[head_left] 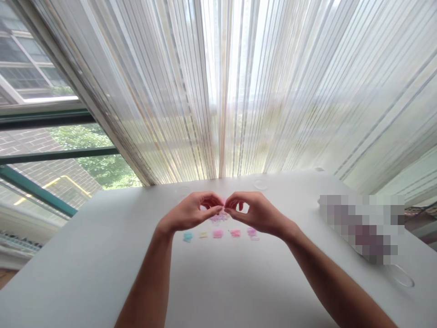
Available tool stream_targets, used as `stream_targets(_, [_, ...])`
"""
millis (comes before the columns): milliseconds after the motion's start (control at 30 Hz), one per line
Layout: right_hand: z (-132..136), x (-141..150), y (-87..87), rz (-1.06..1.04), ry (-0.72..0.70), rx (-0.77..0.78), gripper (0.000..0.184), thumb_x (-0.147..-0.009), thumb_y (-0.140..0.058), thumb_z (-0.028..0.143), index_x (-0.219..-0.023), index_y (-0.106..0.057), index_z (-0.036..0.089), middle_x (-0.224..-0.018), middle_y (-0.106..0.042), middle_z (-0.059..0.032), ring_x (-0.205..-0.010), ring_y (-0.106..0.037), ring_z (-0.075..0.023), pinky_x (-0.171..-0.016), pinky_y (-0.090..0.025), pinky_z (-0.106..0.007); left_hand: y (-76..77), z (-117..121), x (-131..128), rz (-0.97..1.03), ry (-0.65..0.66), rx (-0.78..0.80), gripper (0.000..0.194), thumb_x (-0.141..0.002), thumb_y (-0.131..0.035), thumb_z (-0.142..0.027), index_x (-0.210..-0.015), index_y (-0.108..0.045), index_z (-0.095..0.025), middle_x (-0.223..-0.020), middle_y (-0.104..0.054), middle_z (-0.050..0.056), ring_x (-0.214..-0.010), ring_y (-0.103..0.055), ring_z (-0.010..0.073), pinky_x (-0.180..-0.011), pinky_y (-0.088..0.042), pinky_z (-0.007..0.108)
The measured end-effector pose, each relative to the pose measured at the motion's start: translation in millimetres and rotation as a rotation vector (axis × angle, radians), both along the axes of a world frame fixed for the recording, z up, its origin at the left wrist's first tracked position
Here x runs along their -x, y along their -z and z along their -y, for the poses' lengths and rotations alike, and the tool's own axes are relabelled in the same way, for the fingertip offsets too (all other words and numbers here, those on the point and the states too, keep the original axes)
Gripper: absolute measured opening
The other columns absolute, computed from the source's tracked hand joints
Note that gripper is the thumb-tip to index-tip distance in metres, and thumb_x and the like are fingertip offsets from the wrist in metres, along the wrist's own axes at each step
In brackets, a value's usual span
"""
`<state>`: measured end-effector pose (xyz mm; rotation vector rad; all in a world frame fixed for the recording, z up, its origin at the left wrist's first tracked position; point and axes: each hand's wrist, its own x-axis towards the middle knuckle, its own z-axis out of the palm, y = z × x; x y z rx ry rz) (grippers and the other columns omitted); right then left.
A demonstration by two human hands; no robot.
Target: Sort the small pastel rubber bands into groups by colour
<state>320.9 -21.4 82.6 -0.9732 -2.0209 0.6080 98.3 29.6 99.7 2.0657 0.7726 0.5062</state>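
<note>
Two hands (254, 208), five small coloured piles (217, 233), one heap (218, 218) behind

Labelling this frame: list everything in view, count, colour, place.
Smooth tabletop: 1, white, foreground
Small flat clusters: 5, teal, yellow, pink, coral, purple, tabletop row
Loose small-piece pile: 1, mostly purple, tabletop centre
Thin clear disc: at least 1, transparent, far edge
Pixelated long object: 1, greyish purple, right
Thin loop: 1, whitish, object's near end
Sheer striped curtain: 1, white, behind tabletop
Window frame: 1, green, left
Leafy trees: uncountable, green, outside left
Brick wall: 1, greyish, outside left
Forearms: 2, bare, picture bottom
Left hand: 1, bare, centre-left
Right hand: 1, bare, centre-right
</note>
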Motion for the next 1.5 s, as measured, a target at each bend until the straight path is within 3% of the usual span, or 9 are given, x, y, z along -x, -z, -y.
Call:
stream_targets(500, [-11, -9, 11.0, 0.094, -0.071, 0.036, 0.010, -0.088, -0.063, 0.012, -0.090, -0.070, 0.018, -0.084, -0.073, -0.0014, -0.073, -0.064, -0.0131, -0.070, -0.053, -0.025, 9.3, -5, -4, -0.126, -0.025, 0.076, 0.015, -0.082, -0.068, -0.027, -0.092, -0.073, -0.017, -0.086, -0.075, 0.003, -0.080, -0.069, 0.0176, -0.074, -0.055, 0.026])
stream_targets(767, [-14, -27, 6.3, 0.287, -0.022, 0.244, 0.013, -0.088, -0.062, 0.012, -0.091, -0.073, 0.019, -0.086, -0.076, -0.0013, -0.076, -0.068, -0.0155, -0.068, -0.051, -0.025, 32.5, 2, -33, -0.593, 0.167, 0.146, 0.029, -0.067, -0.068, -0.017, -0.094, -0.078, -0.021, -0.087, -0.076, 0.000, -0.078, -0.070, 0.0185, -0.060, -0.048, 0.021])
stream_targets(933, [-14, -34, 4.5, 0.308, 0.004, 0.258, 0.014, -0.090, -0.062, 0.017, -0.094, -0.075, 0.020, -0.090, -0.076, -0.0026, -0.079, -0.070, -0.0167, -0.070, -0.053, -0.026, 45.1, 11, -53, -0.713, 0.225, 0.203, 0.024, -0.066, -0.072, -0.018, -0.088, -0.081, -0.022, -0.086, -0.079, 0.000, -0.077, -0.070, 0.0192, -0.057, -0.045, 0.021])
stream_targets(1133, [-14, -39, 1.8, 0.323, 0.022, 0.239, 0.013, -0.088, -0.063, 0.016, -0.092, -0.075, 0.020, -0.086, -0.076, -0.0020, -0.076, -0.070, -0.0160, -0.068, -0.053, -0.025, 35.3, 2, -39, -0.608, 0.182, 0.208, 0.024, -0.076, -0.071, -0.029, -0.096, -0.079, -0.020, -0.080, -0.078, 0.002, -0.076, -0.072, 0.0193, -0.059, -0.046, 0.022])
stream_targets(1300, [-11, -32, -0.1, 0.243, -0.016, 0.239, 0.012, -0.090, -0.064, 0.017, -0.092, -0.075, 0.021, -0.085, -0.076, -0.0007, -0.075, -0.070, -0.0145, -0.068, -0.054, -0.024, 16.7, -2, -21, -0.230, -0.033, 0.041, 0.035, -0.085, -0.068, -0.045, -0.106, -0.074, -0.018, -0.095, -0.078, 0.006, -0.084, -0.071, 0.0198, -0.074, -0.055, 0.027])
stream_targets(1500, [-9, -23, 0.1, 0.109, -0.033, 0.177, 0.009, -0.092, -0.066, 0.022, -0.092, -0.075, 0.020, -0.084, -0.076, -0.0004, -0.076, -0.070, -0.0140, -0.071, -0.055, -0.025, 11.1, 0, -17, -0.083, -0.052, 0.054, 0.027, -0.084, -0.073, -0.041, -0.097, -0.076, -0.017, -0.084, -0.076, 0.004, -0.075, -0.069, 0.0168, -0.069, -0.055, 0.025])
